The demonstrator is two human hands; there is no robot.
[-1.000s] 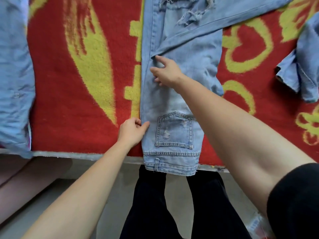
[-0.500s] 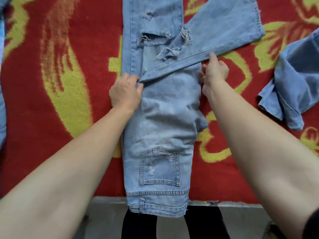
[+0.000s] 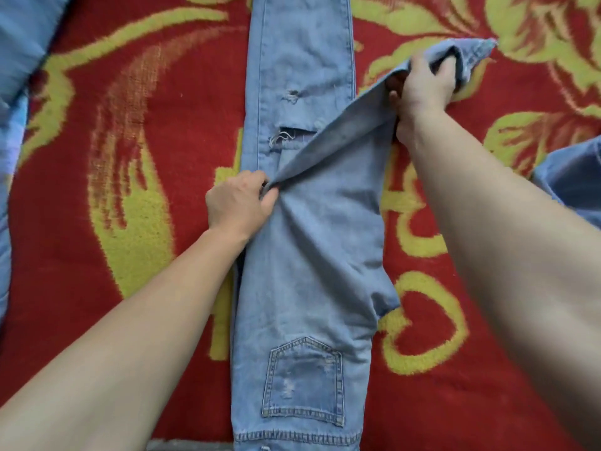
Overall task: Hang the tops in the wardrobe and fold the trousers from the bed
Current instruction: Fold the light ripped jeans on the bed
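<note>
Light blue ripped jeans [image 3: 305, 262] lie lengthwise on the red and yellow bed blanket [image 3: 107, 177], waistband and back pocket nearest me. One leg runs straight away from me; the upper leg slants off to the right. My left hand [image 3: 239, 203] pinches the denim at the left edge where that upper leg begins to slant. My right hand [image 3: 422, 84] grips the far end of the slanting leg, bunched and lifted off the blanket.
A light blue garment [image 3: 16, 92] lies along the left side of the bed. Another blue denim piece [image 3: 572, 187] sits at the right edge. The bed's front edge [image 3: 192, 445] shows at the bottom.
My right hand has slid outward along the slanting leg to its end and gathered it up. My left hand stays pinching at the left edge. The view has moved closer to the jeans.
</note>
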